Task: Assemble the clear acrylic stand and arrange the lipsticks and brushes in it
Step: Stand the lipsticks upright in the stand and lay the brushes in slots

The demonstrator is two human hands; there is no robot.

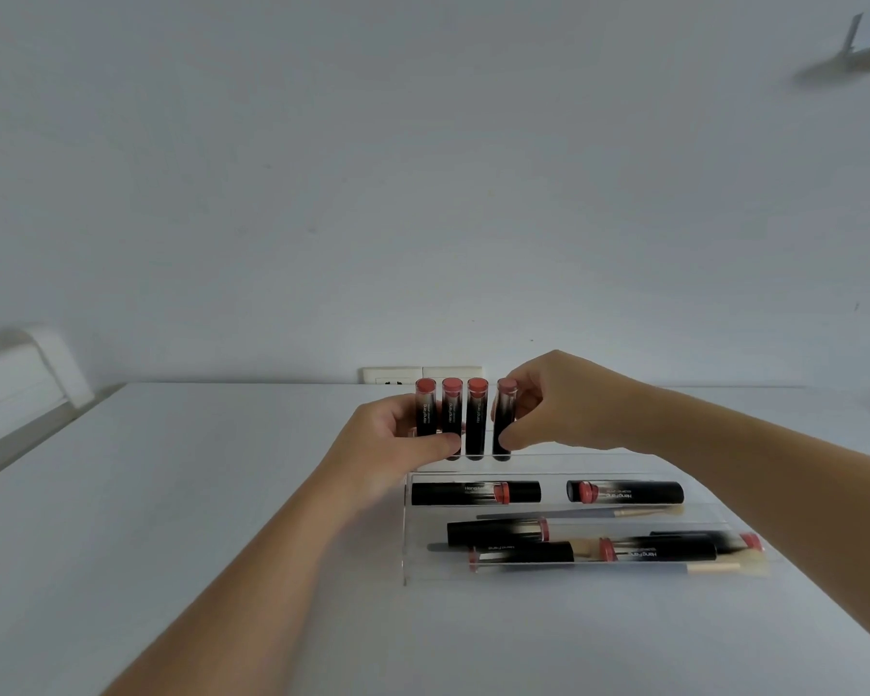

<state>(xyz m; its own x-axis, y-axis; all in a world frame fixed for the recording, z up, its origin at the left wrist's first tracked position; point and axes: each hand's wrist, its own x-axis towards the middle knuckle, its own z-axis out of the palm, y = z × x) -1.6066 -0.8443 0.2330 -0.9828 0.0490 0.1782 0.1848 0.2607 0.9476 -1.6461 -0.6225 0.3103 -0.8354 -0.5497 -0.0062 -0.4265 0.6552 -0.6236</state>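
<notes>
My right fingers (511, 411) pinch the fourth upright lipstick (504, 419); my left hand (403, 434) grips the first lipstick (426, 409). Other lipsticks (475, 493) and brushes (578, 513) lie loose in the acrylic stand (406, 545).

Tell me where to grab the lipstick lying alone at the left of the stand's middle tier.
Pinch the lying lipstick across its black barrel, near mid-length, left of the red band. Come from above and the front: it lies flat along the acrylic stand tier, long sides open. The upright lipsticks behind likely block a rear approach.
</notes>
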